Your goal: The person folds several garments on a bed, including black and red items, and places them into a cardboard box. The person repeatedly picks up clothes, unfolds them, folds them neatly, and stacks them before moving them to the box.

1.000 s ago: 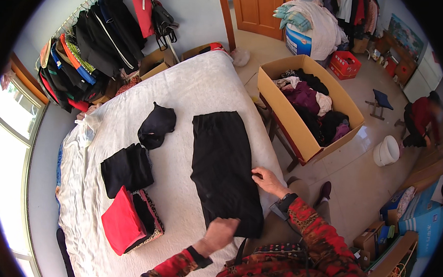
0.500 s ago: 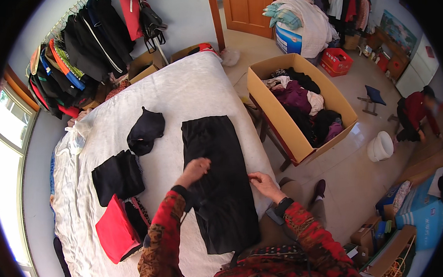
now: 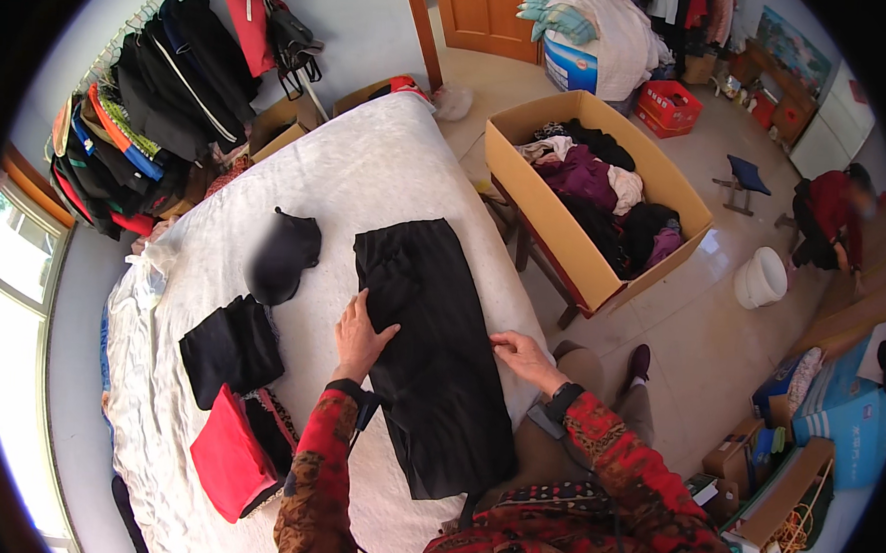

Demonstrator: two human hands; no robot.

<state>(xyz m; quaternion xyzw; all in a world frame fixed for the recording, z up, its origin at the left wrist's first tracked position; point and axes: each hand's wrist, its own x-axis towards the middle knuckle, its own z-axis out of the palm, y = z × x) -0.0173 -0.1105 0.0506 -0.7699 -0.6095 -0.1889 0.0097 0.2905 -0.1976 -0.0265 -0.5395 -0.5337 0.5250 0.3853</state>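
Note:
A black garment (image 3: 434, 351) that looks like trousers lies flat on the white bed sheet, with its gathered waist at the far end. My left hand (image 3: 361, 334) rests on its left edge, thumb and fingers spread apart. At the right edge, my right hand (image 3: 524, 358) has its thumb and forefinger closed on the cloth. To the left lie a dark bundled garment with a small tip (image 3: 286, 258), a folded black garment (image 3: 231, 351) and a red folded garment (image 3: 233, 456) beside a black piece with lacy trim.
Beyond the bed's right side, a cardboard box (image 3: 701, 230) full of clothes stands on a wooden support. A white bucket (image 3: 761, 279) is on the floor near a crouching person (image 3: 832, 222). Clothes hang on a rack (image 3: 163, 72) at the far left. Boxes (image 3: 739, 457) crowd the lower right.
My left hand has moved from above the garment to its left edge, and its curled fingers have spread. The right hand stays at the right edge. The whole view has shifted slightly.

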